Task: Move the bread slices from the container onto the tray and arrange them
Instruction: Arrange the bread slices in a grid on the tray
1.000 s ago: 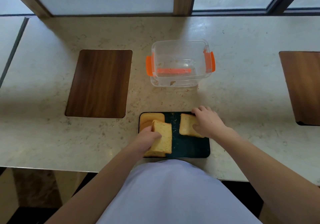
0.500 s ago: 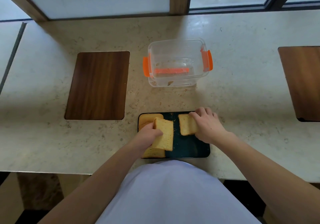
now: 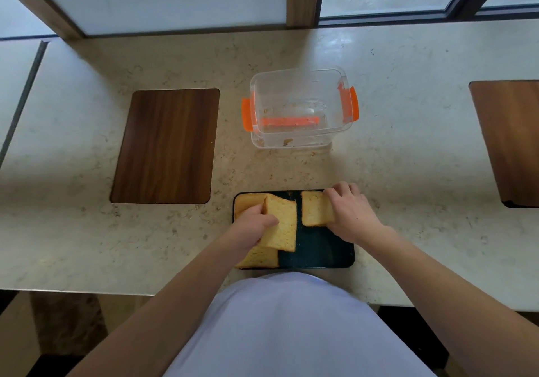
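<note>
On the counter [image 3: 87, 231] sits a dark tray [image 3: 320, 255], where the left hand [image 3: 250, 228] has its grip tight on a tilted bread slice [image 3: 281, 226] over two flat slices, the right hand [image 3: 351, 212] pinches another slice [image 3: 315, 209], and the clear container [image 3: 300, 108] stands behind.

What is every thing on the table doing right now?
container: open, only crumbs inside
tray: flat, holding the bread
left hand: gripping a tilted slice
right hand: gripping the far slice
near-left slice: lying flat
far-left slice: flat, partly covered
</note>
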`<state>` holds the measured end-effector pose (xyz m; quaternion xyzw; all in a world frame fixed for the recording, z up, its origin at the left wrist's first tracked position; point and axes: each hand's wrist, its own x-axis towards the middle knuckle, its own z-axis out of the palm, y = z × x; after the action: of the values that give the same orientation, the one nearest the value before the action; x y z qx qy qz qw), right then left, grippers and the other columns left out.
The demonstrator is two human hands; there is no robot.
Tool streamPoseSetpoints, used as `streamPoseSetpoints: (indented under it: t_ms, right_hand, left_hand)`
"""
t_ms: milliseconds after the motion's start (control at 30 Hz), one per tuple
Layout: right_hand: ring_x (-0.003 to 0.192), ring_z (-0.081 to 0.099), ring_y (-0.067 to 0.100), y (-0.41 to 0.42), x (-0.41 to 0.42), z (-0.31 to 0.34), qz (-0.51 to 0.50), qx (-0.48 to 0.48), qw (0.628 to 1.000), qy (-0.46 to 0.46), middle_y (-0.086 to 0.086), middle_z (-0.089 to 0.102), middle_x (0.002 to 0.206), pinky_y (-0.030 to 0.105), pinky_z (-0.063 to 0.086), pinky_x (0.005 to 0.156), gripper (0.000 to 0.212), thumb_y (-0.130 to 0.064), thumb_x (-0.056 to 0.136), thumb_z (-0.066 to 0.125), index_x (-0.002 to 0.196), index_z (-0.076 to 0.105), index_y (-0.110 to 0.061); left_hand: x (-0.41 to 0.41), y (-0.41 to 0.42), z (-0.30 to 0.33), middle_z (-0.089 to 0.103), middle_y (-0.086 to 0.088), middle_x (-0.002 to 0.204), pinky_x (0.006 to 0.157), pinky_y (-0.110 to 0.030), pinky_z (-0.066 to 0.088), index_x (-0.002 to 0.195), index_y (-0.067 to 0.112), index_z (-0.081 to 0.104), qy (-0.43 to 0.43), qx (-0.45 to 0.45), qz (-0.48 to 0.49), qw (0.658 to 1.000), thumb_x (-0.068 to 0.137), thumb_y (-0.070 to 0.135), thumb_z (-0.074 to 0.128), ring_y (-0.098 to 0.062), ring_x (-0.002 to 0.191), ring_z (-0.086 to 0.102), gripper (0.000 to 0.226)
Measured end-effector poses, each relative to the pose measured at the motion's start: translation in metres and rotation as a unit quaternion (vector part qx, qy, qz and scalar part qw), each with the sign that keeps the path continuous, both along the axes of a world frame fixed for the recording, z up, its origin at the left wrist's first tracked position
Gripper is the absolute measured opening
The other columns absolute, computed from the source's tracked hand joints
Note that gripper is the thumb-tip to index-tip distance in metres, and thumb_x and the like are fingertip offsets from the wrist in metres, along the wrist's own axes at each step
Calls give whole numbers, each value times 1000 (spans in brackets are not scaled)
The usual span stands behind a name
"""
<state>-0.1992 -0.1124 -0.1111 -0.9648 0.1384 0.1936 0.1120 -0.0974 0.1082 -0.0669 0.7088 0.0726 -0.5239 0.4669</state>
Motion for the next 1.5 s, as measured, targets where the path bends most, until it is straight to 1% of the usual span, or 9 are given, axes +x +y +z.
streamPoseSetpoints:
  t_ms: [333, 467, 633, 767, 900, 1100, 1333, 1400, 1500]
  right_hand:
    - [124, 36, 34, 0, 0, 6, 16, 5, 1000, 22, 12, 42, 139, 45, 44, 94, 77, -26, 72, 72, 141, 39, -17]
    - [124, 40, 28, 7, -2, 14, -96, 76, 991, -48, 8, 47, 133, 44, 43, 99, 65, -31, 77, 69, 137, 48, -17]
    - [99, 60, 5, 23, -13, 22, -340, 360, 862, -109, -8, 64, 110, 20, 47, 74, 37, -39, 87, 65, 121, 62, -23]
    - [99, 60, 16, 30, -28, 15, -204, 188, 952, -131, -3, 62, 107, 24, 46, 74, 26, -26, 89, 64, 114, 64, -20]
    - [110, 47, 29, 25, -29, 3, -42, -81, 995, -48, 8, 52, 122, 40, 43, 85, 66, -43, 74, 76, 130, 49, -18]
    - [120, 41, 33, 8, -2, 1, -22, -65, 998, 8, 11, 45, 132, 45, 43, 90, 83, -43, 69, 75, 140, 39, -20]
    - [124, 41, 32, 12, -4, 10, -76, -6, 997, -1, 11, 44, 135, 46, 41, 96, 81, -39, 72, 76, 140, 37, -16]
    - [115, 51, 23, 20, -12, 20, -211, 147, 963, -82, 6, 52, 129, 39, 48, 92, 64, -30, 79, 71, 136, 45, -16]
    - [88, 70, 15, 34, -28, 40, -421, 415, 801, -94, 4, 68, 111, 33, 59, 75, 32, -36, 90, 66, 114, 59, -17]
  left_hand:
    - [-1, -6, 0, 68, -9, 117, 94, -52, 54, 108, 22, 60, 19, -6, 1, 1000, 92, 16, 59, -27, 106, 67, 17]
    - [-2, -10, 0, 67, -12, 120, 94, -53, 54, 122, 13, 57, 50, -26, 19, 998, 92, 14, 59, -29, 109, 66, 30]
    - [-8, -20, 6, 71, -2, 112, 75, -37, 59, 117, 24, 61, 22, -33, -32, 999, 92, 22, 58, -19, 100, 70, 25]
    - [-13, -23, 8, 71, -3, 112, 68, -33, 59, 121, 22, 61, 16, -35, -30, 999, 92, 21, 57, -18, 98, 70, 30]
    - [-14, -15, 5, 70, -8, 113, 72, -38, 59, 113, 20, 62, 30, -31, 18, 999, 94, 15, 55, -23, 100, 69, 21]
    - [-9, -10, 3, 68, -9, 117, 92, -49, 56, 124, 15, 59, 13, -26, 15, 999, 96, 17, 53, -26, 106, 67, 29]
    - [-9, -12, 2, 69, -4, 113, 76, -37, 58, 115, 22, 61, 3, -32, 3, 999, 94, 18, 54, -20, 101, 68, 22]
    - [-14, -16, 1, 69, -5, 115, 78, -38, 59, 122, 16, 59, 20, -49, 13, 998, 93, 15, 56, -21, 103, 68, 29]
    - [-23, -25, 1, 63, -11, 123, 81, -43, 61, 129, 12, 50, 60, -106, 99, 988, 89, 4, 61, -28, 108, 66, 42]
